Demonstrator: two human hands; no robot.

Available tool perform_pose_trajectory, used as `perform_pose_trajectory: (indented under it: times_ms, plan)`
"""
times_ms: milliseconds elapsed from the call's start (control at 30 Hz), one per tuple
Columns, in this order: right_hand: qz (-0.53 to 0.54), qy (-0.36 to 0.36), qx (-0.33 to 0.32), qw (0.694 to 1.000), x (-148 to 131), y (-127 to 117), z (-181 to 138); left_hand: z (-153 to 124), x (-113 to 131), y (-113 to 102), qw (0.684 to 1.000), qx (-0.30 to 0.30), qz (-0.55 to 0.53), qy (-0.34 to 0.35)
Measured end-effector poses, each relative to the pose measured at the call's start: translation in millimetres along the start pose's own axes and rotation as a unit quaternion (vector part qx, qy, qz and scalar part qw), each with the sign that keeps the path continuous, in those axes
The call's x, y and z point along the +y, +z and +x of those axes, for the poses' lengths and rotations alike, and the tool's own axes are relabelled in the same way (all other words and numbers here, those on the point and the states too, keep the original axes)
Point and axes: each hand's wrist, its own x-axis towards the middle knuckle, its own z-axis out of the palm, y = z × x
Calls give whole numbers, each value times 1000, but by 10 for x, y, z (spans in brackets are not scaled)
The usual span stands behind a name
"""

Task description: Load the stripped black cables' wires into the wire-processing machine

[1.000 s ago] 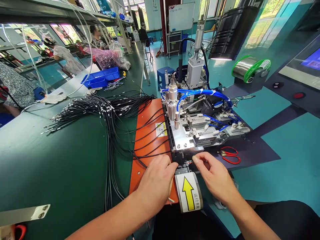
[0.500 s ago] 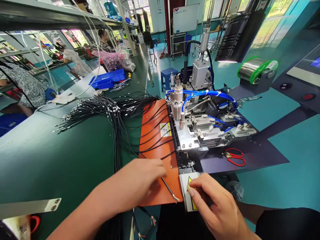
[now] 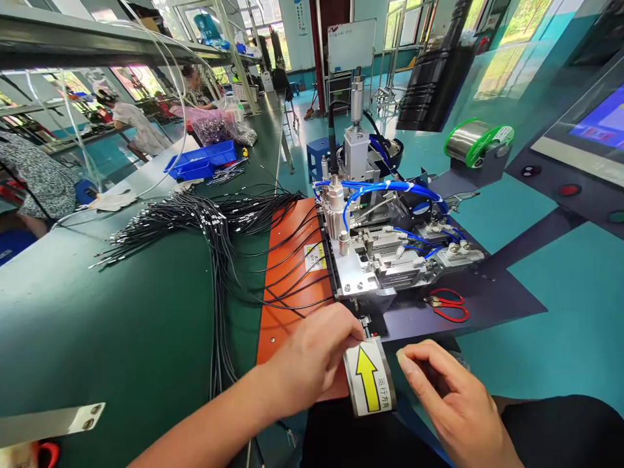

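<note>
My left hand [image 3: 312, 354] lies on the near end of the orange plate [image 3: 292, 260]. Its fingertips are pinched together at the black track just in front of the silver machine [image 3: 380, 260], on the end of a thin black cable that the fingers mostly hide. My right hand [image 3: 448, 396] hovers to the right of the curved plate with the yellow arrow [image 3: 369, 377], fingers loosely curled and holding nothing. Several black cables cross the orange plate into the machine's left side. A big bundle of black cables [image 3: 195, 214] spreads over the green bench to the left.
Red-handled scissors [image 3: 448, 305] lie on the dark mat to the right of the machine. A solder spool [image 3: 475, 140] and a screen [image 3: 599, 123] stand at the back right. A blue bin [image 3: 202, 159] sits further up the bench, where other people work.
My left hand pulled back with a thin cable, then moved forward again to the track. My right hand drew away from the track to beside the arrow plate.
</note>
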Motion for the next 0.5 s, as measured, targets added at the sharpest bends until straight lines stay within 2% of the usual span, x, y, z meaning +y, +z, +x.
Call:
perform_pose_trajectory:
  times_ms: [100, 200, 333, 500]
  plan:
    - [4, 9, 34, 999, -16, 13, 18, 27, -31, 338, 997, 67, -34, 21]
    - [1, 13, 63, 998, -19, 33, 44, 19, -83, 567, 993, 110, -38, -1]
    - [1, 11, 68, 998, -4, 48, 69, 6, -127, 609, 987, 154, -50, -14]
    - [4, 4, 67, 998, -36, 44, 88, -11, -136, 577, 985, 161, -63, -15]
